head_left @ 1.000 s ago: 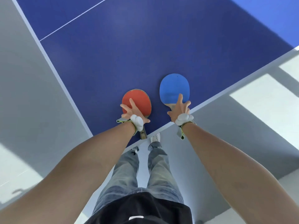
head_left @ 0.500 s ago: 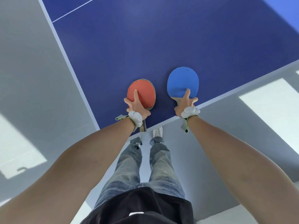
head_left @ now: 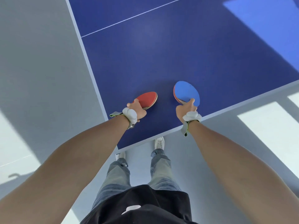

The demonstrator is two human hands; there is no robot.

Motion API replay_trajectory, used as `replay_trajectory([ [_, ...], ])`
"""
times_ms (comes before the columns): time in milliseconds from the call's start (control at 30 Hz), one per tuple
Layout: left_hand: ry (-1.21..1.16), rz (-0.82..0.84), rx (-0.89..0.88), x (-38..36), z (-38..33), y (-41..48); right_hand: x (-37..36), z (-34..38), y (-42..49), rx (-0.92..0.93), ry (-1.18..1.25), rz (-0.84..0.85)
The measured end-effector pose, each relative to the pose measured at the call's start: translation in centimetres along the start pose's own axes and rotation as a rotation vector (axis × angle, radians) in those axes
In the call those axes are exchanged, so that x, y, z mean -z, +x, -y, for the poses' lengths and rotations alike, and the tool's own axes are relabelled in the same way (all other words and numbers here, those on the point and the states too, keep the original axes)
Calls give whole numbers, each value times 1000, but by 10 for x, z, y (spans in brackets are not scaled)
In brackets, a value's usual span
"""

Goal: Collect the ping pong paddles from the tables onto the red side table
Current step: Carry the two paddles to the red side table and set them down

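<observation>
Two ping pong paddles are at the near corner of the blue ping pong table [head_left: 178, 50]. My left hand [head_left: 137, 109] grips the handle of the red paddle [head_left: 148, 99], whose blade is tilted up off the table. My right hand [head_left: 186, 109] grips the handle of the blue paddle [head_left: 186, 92], also lifted and tilted, with a red underside edge showing. Both handles are hidden inside my fists. The red side table is out of view.
The table's white edge line runs along the corner just in front of my legs [head_left: 142, 172]. A white centre line [head_left: 129, 18] crosses the far tabletop. Grey floor [head_left: 40, 78] with bright sunlit patches lies to the left and right.
Both hands have closed around the handles and raised the paddles, tilting them off the table. The view has shifted so the table corner now sits nearer my feet.
</observation>
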State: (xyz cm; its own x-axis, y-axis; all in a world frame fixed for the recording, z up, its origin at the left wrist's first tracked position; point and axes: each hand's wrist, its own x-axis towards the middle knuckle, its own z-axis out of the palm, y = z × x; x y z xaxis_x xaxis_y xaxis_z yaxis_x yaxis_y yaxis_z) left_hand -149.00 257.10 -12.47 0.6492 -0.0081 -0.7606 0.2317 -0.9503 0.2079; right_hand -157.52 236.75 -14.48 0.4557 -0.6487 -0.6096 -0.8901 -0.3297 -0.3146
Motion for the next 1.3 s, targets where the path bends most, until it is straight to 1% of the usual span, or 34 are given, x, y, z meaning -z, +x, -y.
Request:
replay_trajectory([
  [100,61,-63,10,26,27,-3,-15,24,-24,88,-72,-46],
  [233,74,-192,-20,72,91,-2,-47,77,-68,185,-133,-27],
  [267,53,-229,-31,91,115,-4,-58,99,-84,207,-154,-27],
  [333,4,-267,-80,113,140,-3,-68,123,-100,214,-189,-9],
  [367,-35,-294,-97,136,177,-6,-89,146,-127,251,-208,-1],
  [433,-90,-351,-124,170,229,-8,-118,180,-165,280,-239,8],
  [467,-103,-350,-128,174,235,-9,-121,185,-170,267,-250,6],
  [667,-233,-403,-46,248,375,-16,-206,274,-252,324,-206,57],
  [733,-283,-401,-22,269,408,-17,-227,302,-271,349,-173,76],
  [800,-371,-387,-4,286,438,-14,-245,323,-287,411,-122,95],
  [867,-577,-347,2,301,461,-8,-257,344,-296,491,-43,121],
  [900,-700,-342,11,308,470,-4,-264,355,-300,508,47,140],
  [1000,-1057,-318,40,329,485,13,-287,391,-310,421,355,234],
  [1100,-1325,-224,88,352,483,37,-298,423,-308,320,561,413],
  [1167,-1409,-151,91,360,482,45,-300,436,-304,270,672,542],
  [1233,-1436,-87,81,382,482,68,-308,466,-289,195,817,652],
  [1300,-1432,1,33,407,482,93,-314,499,-270,156,892,711],
])
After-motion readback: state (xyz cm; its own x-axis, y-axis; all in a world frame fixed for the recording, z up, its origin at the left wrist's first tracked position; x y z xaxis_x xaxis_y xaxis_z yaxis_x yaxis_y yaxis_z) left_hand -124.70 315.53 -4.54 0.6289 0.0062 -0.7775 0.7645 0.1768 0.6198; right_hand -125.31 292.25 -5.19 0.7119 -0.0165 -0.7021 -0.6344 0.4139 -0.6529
